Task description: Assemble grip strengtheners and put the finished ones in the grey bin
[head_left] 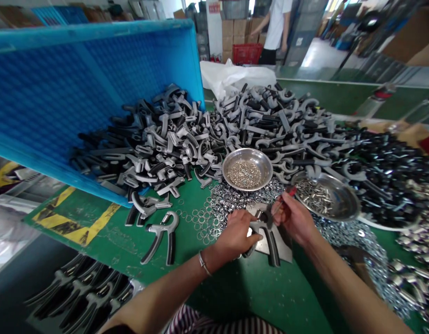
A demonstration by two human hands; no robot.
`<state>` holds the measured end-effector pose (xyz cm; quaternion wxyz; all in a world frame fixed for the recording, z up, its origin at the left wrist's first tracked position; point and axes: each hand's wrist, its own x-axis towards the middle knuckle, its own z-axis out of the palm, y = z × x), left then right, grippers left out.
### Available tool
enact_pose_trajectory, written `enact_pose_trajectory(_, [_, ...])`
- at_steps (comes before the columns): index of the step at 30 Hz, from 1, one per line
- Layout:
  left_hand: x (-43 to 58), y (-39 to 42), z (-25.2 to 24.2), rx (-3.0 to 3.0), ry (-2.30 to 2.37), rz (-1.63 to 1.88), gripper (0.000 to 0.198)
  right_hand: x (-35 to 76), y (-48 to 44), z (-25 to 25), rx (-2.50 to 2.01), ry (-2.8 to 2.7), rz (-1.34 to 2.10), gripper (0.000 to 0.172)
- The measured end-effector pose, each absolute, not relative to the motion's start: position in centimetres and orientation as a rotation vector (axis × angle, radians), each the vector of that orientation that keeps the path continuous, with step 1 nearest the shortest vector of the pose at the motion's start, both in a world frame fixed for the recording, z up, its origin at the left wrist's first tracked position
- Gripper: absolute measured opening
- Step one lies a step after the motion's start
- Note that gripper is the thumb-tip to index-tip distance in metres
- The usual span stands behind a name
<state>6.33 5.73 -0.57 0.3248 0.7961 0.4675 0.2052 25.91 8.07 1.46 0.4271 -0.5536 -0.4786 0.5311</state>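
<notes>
My left hand (235, 234) is closed on a grey-and-black spring hand grip (272, 246), pressing it onto a flat metal plate (285, 248). My right hand (296, 218) is pinched around a small red-ended tool (291, 190) beside the top of that hand grip; its working end is hidden by my fingers. Left of my hands, another hand grip (170, 243) lies alone with its handles spread, a spring visible at its top. Just beyond my hands sits a steel bowl (225, 174) of tiny metal parts. To its right, a second steel bowl (353, 204) contains pins or screws.
A tipped blue crate (198, 69) spills grey handles (165, 139) across the green table (131, 269). Loose rings (200, 220) lie near my left hand. Black parts (391, 162) and shiny metal cylinders (414, 283) are heaped right. Assembled hand grips (92, 297) rest lower left. A person (277, 25) stands behind.
</notes>
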Motion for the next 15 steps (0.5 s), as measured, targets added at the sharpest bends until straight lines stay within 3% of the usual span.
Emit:
enact_pose_trajectory(9, [6.3,5.8,-1.1,2.104,1.227,0.561,0.035,25.8,4.3,-0.2,-1.494,-1.287,1.037,0.024])
enact_pose_trajectory(15, [6.3,5.6,-0.9,2.104,1.221,0.559,0.036,25.7,3.8,-0.5,-1.709,-1.687,0.635,0.029])
